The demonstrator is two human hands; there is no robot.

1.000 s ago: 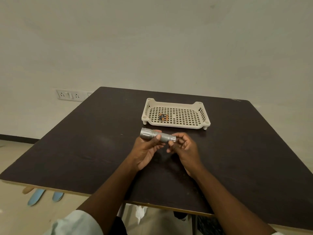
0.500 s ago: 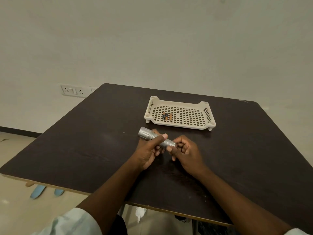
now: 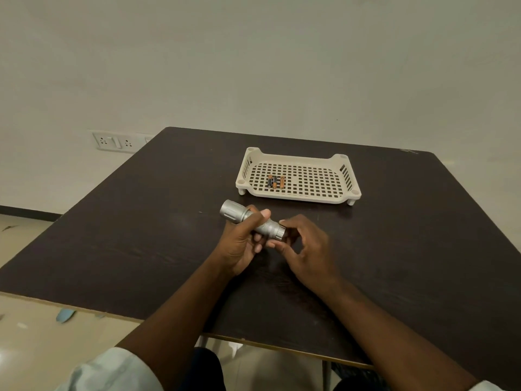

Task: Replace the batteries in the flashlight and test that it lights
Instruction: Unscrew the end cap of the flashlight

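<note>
Left hand (image 3: 242,244) grips torch (image 3: 253,222); right hand (image 3: 303,245) pinches its cap (image 3: 280,232), which could slip off and roll across the desk.

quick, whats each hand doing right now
Left hand: grips the body of the flashlight.
Right hand: fingertips pinch the flashlight's tail end.

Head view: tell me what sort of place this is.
Probably a plain indoor room set up as a work spot: a bare pale wall, a wall socket panel, and a dark table on a tiled floor.
</note>
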